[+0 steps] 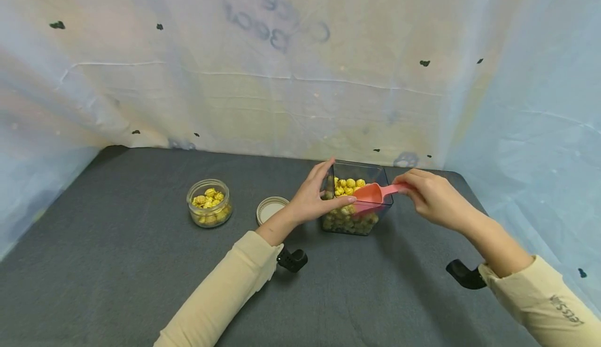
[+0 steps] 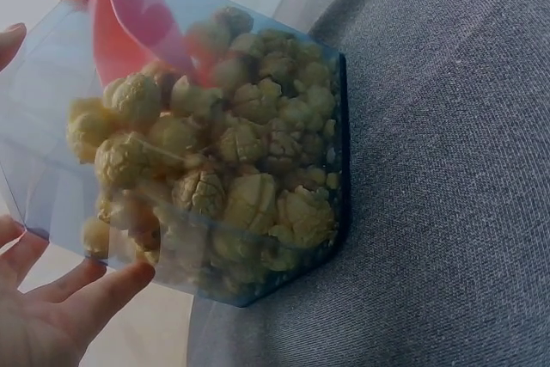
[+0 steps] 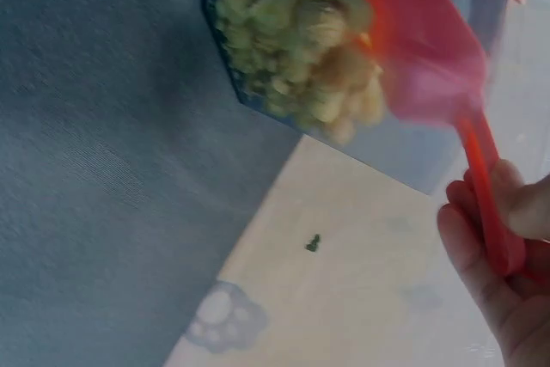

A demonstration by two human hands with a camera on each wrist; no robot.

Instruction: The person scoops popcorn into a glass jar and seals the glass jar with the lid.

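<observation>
A clear square-sided container (image 1: 349,226) holds yellow popcorn balls (image 2: 249,143) and stands on the dark table. My left hand (image 1: 311,193) grips it at the upper left, thumb along the near rim and fingers round the left side. With my right hand (image 1: 432,195) I hold a pink scoop (image 1: 371,194) by its handle, from the right. The scoop's bowl is down inside the container, its tip among the popcorn. In the right wrist view the scoop (image 3: 430,49) shows through the clear wall, fingers curled round the handle.
To the left stands an open round glass jar (image 1: 209,208) with some popcorn in it. A round pale lid (image 1: 271,208) lies between jar and container, partly behind my left wrist. Plastic sheeting (image 1: 291,112) hangs behind the table (image 1: 141,274) and at both sides.
</observation>
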